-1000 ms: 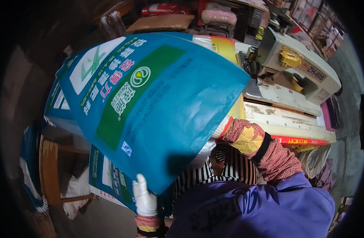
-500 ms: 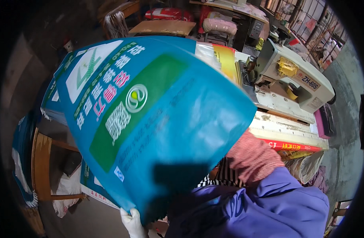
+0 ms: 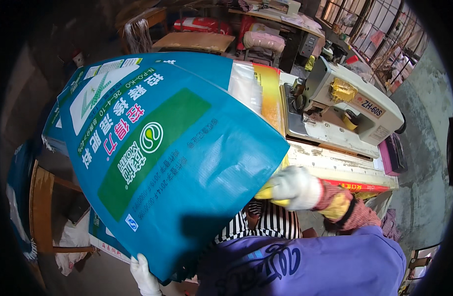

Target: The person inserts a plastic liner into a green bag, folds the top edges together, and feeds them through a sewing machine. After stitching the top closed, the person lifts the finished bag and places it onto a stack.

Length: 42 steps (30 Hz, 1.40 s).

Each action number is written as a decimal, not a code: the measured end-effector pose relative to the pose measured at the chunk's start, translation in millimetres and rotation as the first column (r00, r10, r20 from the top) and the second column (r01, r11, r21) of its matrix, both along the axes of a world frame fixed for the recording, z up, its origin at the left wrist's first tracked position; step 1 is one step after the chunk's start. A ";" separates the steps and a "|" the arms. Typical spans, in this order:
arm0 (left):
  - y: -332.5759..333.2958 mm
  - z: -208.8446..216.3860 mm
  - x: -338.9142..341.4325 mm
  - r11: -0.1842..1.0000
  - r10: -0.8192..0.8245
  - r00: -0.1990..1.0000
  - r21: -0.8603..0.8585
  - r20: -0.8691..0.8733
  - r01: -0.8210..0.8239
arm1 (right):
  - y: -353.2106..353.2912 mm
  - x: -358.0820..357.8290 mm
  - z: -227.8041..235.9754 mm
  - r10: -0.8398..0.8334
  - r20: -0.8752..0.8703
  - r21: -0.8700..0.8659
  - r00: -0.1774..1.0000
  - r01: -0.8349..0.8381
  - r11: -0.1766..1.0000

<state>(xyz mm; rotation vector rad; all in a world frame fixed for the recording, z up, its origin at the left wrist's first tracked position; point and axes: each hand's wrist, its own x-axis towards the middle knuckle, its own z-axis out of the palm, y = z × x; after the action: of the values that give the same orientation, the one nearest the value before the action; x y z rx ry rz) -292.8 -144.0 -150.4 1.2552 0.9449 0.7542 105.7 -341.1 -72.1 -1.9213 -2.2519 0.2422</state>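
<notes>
From where I stand, the big blue bag (image 3: pixel 187 118) takes up the middle of the scene, lying broad and slightly bowed in front of the worker, its far right edge over a clear plastic layer (image 3: pixel 246 84) and a yellow bag (image 3: pixel 270 96). The gloved right hand (image 3: pixel 295 188) is at the blue bag's near right edge, its yellow-coated fingers bent close together there — whether they pinch the edge or merely rest against it, I cannot tell. The gloved left hand (image 3: pixel 144 277) is at the near left edge, fingers drawn together rather than spread; its thumb is hidden, so I cannot tell whether it pinches either.

To the right stands a pale sewing machine (image 3: pixel 354 101) with yellow tape wrapped on its arm, set at a worn white tabletop (image 3: pixel 330 160). On the left, near the blue bag, there is a wooden frame (image 3: pixel 41 212) with a white sack (image 3: pixel 74 239) beside it. At the far side I see a red bag (image 3: pixel 201 24) behind a flat brown board (image 3: pixel 194 42) — and, far right, a barred window (image 3: pixel 362 22).
</notes>
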 end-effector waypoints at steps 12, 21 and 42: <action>19.1 -4.1 15.8 0.899 0.343 0.902 0.369 -0.263 -0.235 | 80.0 23.7 -17.4 -0.678 -0.188 -0.151 0.711 0.661 0.735; -4.7 -88.7 -81.2 0.985 0.134 0.521 0.170 -0.843 0.022 | 83.1 -68.3 -55.0 -0.219 -0.276 0.117 0.936 0.259 0.959; -26.6 -148.7 -151.6 0.666 0.018 0.835 -0.616 -0.550 -0.421 | 295.3 -182.8 -299.5 -0.356 0.702 0.321 0.617 0.173 0.931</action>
<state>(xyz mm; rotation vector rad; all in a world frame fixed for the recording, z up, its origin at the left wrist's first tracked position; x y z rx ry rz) -444.4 -170.5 -299.1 0.6092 1.6668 0.1530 -77.1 -45.8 -371.6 -2.4767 -2.1702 -1.0089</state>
